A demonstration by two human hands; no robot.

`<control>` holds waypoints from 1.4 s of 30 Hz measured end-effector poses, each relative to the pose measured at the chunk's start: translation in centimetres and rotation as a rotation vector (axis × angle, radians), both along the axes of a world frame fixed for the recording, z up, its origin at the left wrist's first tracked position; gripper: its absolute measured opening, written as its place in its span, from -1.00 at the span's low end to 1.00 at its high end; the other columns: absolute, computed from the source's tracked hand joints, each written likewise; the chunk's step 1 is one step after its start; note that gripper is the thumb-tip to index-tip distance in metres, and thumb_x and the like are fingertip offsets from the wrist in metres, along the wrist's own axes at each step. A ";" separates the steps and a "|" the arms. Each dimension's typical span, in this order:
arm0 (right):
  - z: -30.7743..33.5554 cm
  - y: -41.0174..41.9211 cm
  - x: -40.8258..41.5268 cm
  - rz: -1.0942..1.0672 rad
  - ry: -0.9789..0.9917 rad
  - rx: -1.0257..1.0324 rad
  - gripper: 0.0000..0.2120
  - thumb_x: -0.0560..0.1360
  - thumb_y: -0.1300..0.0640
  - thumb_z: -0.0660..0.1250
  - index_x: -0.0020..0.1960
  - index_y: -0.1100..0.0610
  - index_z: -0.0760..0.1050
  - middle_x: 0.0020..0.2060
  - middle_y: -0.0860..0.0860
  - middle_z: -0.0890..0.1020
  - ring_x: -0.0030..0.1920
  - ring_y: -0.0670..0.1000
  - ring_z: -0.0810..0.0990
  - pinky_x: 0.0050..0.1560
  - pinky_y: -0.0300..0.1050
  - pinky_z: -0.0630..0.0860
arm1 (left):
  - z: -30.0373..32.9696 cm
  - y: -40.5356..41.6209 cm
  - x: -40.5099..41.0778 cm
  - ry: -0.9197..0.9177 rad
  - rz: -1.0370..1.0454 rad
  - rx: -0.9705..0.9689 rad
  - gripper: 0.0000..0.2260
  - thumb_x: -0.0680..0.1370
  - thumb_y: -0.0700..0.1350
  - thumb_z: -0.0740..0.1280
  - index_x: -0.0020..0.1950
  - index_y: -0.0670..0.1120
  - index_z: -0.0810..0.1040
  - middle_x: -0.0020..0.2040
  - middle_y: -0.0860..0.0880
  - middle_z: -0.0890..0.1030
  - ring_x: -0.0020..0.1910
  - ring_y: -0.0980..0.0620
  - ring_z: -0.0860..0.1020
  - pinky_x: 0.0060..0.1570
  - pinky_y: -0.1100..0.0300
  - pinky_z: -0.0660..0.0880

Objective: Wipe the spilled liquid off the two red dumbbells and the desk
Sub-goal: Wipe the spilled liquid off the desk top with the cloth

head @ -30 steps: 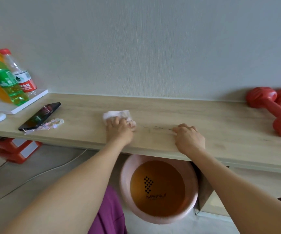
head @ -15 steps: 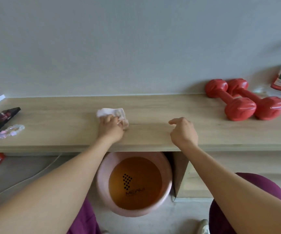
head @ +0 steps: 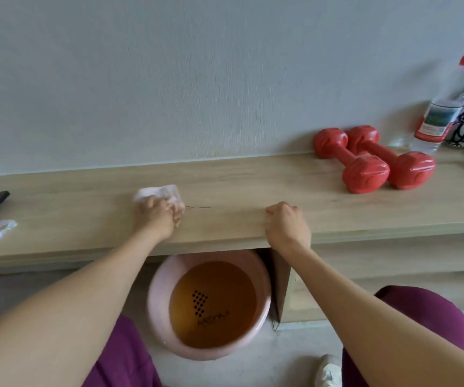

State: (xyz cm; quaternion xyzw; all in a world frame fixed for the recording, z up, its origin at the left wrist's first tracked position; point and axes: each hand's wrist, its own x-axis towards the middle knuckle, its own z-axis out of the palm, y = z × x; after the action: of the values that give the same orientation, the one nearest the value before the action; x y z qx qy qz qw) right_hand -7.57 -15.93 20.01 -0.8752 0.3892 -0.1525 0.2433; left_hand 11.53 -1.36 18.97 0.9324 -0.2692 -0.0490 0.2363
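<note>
Left hand [head: 157,217] is bunched tight on the cloth [head: 159,192], right hand [head: 286,223] curled empty. Dumbbells [head: 363,159] sit way right of it, so a careless swipe could roll them.

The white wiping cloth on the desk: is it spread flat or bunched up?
Bunched up: the white wiping cloth sits crumpled under the left hand on the wooden desk.

A pink basin [head: 155,308] sits under the desktop; a water bottle [head: 443,107] stands far right.
</note>
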 end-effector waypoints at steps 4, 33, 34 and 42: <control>0.3 0.8 1.9 0.047 0.049 -0.021 -0.61 0.49 0.41 0.10 0.23 0.15 0.48 0.17 0.09 0.48 0.25 0.11 0.39 -0.02 -0.03 0.46 | -0.6 -3.2 -3.9 -0.030 -0.136 0.004 -0.83 0.58 -0.28 0.14 0.11 -0.15 0.44 0.16 -0.15 0.43 0.24 -0.11 0.37 -0.02 0.43 0.27; 1.5 5.0 -7.1 0.139 0.078 0.060 -0.78 0.48 0.16 0.33 0.10 0.19 0.60 0.11 0.13 0.52 0.03 0.15 0.53 -0.18 -0.11 0.36 | 1.2 -0.4 -17.3 0.000 -0.416 -0.046 -0.71 0.42 0.01 0.38 0.14 0.17 0.57 0.06 0.11 0.65 0.04 0.08 0.60 -0.03 0.25 0.48; 0.8 5.8 -7.0 0.164 0.108 0.079 -0.76 0.49 0.17 0.31 0.12 0.19 0.59 0.13 0.14 0.52 0.06 0.15 0.53 -0.16 -0.10 0.38 | 0.7 0.6 -17.2 0.001 -0.422 0.013 -0.68 0.41 -0.03 0.37 0.15 0.17 0.57 0.05 0.09 0.66 0.03 0.08 0.60 -0.05 0.26 0.49; -6.4 7.5 -3.7 0.309 0.290 0.176 -0.86 0.47 0.27 0.25 -0.21 0.11 0.52 -0.31 -0.02 0.47 -0.24 0.08 0.44 -0.44 -0.21 0.33 | -7.0 4.2 -14.9 0.248 -0.305 0.090 -0.82 0.46 0.04 0.25 0.03 0.13 0.56 -0.05 0.01 0.64 -0.10 -0.06 0.61 -0.06 0.10 0.55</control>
State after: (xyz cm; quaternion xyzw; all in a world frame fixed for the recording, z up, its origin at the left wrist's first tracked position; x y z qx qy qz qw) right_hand -11.32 -8.45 13.64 -0.9126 0.2933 0.0483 0.2807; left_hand -3.36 2.84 12.00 0.8772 -0.3736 -0.2108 0.2158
